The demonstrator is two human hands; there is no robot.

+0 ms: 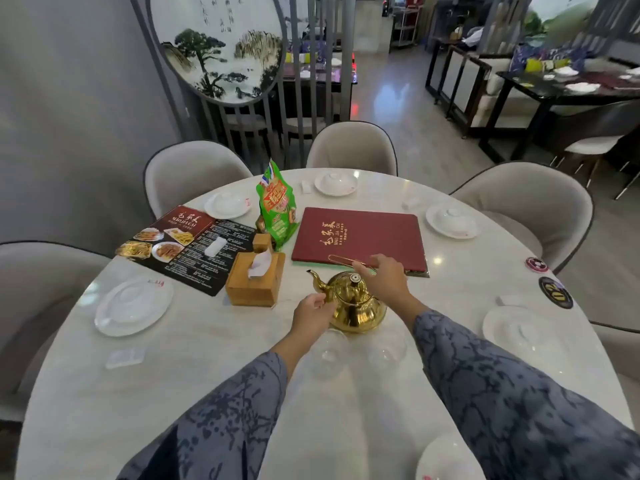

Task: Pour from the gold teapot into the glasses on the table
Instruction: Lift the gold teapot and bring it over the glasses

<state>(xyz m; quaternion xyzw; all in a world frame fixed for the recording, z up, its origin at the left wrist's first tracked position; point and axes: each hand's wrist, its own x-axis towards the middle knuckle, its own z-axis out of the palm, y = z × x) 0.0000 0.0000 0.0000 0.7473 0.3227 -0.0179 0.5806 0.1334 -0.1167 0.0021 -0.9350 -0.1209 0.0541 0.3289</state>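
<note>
The gold teapot (356, 306) stands near the middle of the round marble table (207, 375), spout pointing left. Its thin handle is tipped back toward the red menu. My left hand (311, 313) presses against the pot's left side below the spout, fingers curled on it. My right hand (384, 278) hovers over the lid and handle with fingers spread, thumb by the lid knob. Two clear glasses stand just in front of the pot, the left glass (327, 355) partly behind my left wrist and the right glass (386, 351) beside it.
A wooden tissue box (254, 282) sits left of the pot, a green snack bag (277, 209) behind it. A red menu (360, 239) and a black picture menu (187, 247) lie beyond. White plates (133, 306) ring the table, with grey chairs around.
</note>
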